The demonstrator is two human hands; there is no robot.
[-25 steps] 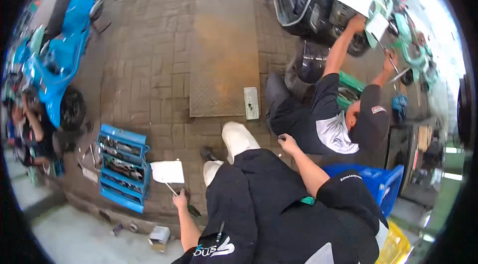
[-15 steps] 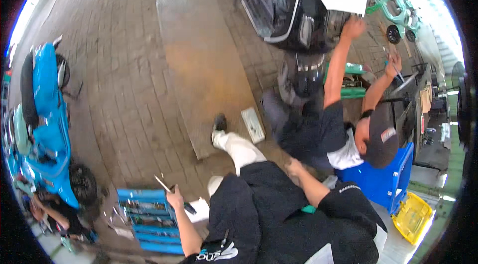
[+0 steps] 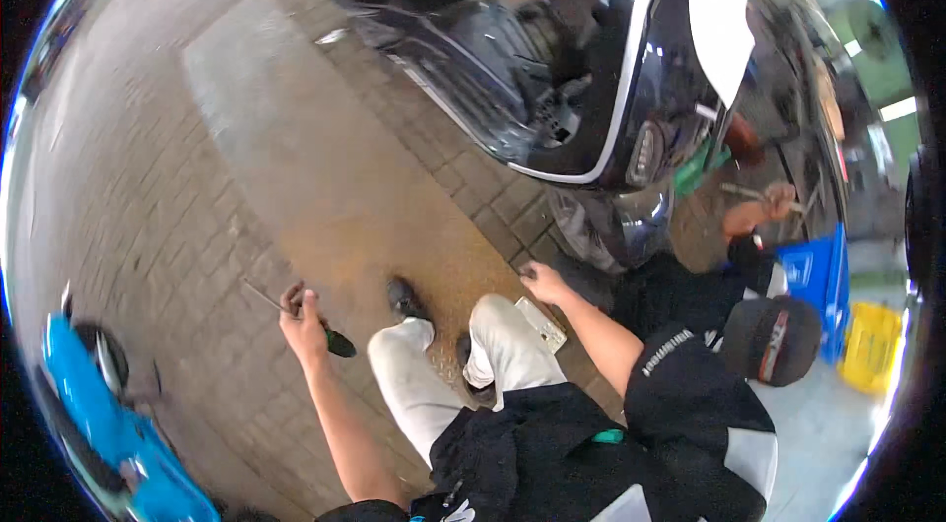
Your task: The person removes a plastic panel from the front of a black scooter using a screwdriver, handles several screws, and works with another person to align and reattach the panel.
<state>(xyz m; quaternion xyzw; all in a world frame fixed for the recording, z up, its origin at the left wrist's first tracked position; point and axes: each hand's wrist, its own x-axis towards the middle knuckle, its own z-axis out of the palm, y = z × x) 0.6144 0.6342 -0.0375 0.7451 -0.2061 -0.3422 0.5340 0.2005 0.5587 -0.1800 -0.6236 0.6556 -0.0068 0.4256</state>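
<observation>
My left hand is closed around a screwdriver, its thin shaft pointing up and left and its dark handle showing below the fingers. Held over the paving left of my knees, it touches nothing else. My right hand is closed near the edge of the metal floor plate, with the fingers curled; whatever may be in them is too small to make out. Ahead and to the right stands a black scooter with white trim. A white sheet-like piece covers part of its front.
A capped co-worker crouches close at my right, one hand holding a thin tool. A rusty metal plate lies ahead, with a pale flat box by my foot. A blue scooter stands left; blue and yellow bins stand right.
I have moved nearer the black scooter, which looks larger now. My left hand has left the blue tool rack, which is out of view. The co-worker's arm no longer reaches to the scooter's front.
</observation>
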